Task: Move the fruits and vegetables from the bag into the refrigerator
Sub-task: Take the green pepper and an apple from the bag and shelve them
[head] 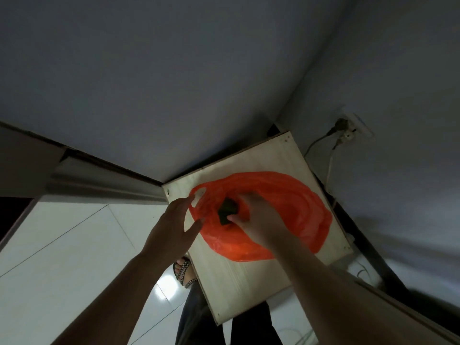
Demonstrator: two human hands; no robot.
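On the light wooden desk (249, 282) lies an orange plastic bag (298, 202), with its mouth turned toward the person. Inside the mouth of the bag, the right hand (258, 217) has its fingers (235, 218) curled around 1 dark green item (225, 211), probably a vegetable; blur hides what kind. Just beside the mouth of the bag, near its handle loop (199, 195), the left hand (174, 225) is spread with straight, released fingers and holds nothing. I cannot tell if its thumb touches the plastic.

The step in hand seems to be lifting this item out of the bag. To do it well, the left hand should press or pinch the rim of the bag, so that the thin plastic does not rise together with the item. The right hand should lift straight up through the mouth, with a firm grip. No refrigerator can be recognised around the bag.
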